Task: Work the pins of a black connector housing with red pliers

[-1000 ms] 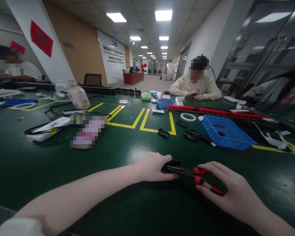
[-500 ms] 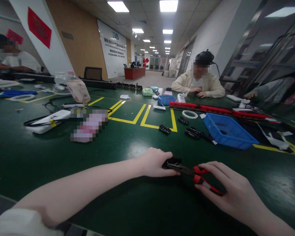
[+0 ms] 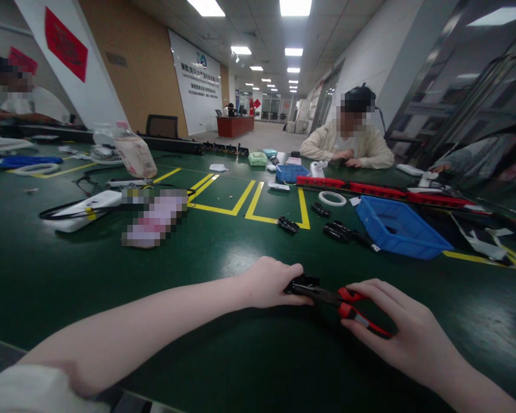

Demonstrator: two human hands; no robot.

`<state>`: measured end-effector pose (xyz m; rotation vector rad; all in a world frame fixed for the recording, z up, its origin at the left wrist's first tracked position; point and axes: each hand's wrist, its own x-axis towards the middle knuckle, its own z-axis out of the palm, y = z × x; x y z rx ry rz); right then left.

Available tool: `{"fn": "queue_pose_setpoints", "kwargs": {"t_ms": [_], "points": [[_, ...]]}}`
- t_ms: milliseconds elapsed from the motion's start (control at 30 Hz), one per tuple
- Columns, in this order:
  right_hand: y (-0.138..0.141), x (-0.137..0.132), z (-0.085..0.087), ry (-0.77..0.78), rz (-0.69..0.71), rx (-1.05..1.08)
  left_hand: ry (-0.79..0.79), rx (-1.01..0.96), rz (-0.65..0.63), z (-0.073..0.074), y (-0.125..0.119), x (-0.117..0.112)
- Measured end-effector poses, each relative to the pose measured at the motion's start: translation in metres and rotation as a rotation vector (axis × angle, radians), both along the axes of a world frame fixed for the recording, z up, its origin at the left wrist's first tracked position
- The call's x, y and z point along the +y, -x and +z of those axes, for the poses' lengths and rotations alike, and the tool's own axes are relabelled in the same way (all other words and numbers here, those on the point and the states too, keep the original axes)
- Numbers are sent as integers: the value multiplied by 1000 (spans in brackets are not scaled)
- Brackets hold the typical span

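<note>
Left hand (image 3: 266, 284) pinches the black part (image 3: 305, 281) between thumb and fingers; right hand (image 3: 408, 324) grasps red-handled pliers (image 3: 348, 311).

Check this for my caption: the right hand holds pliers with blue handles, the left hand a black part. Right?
The colour is wrong: the head view shows mainly red handles on the pliers in the right hand. The left hand holds a black part.

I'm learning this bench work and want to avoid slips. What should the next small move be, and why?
Probably a gentle squeeze of the red-handled pliers by the right hand: their nose reaches the black part, which the left hand holds, and their handles stand apart. Whether the tips already grip it is unclear.
</note>
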<state>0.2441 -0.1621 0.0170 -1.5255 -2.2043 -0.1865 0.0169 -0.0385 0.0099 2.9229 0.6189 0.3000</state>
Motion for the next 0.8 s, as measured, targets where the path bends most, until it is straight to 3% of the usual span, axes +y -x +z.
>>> {"fn": "queue_pose_setpoints", "kwargs": {"t_ms": [500, 800], "points": [[-3, 2, -4, 111, -72, 90, 292, -160, 2, -1, 2, 3], [-2, 4, 2, -21, -56, 68, 366, -221, -8, -1, 3, 0]]}}
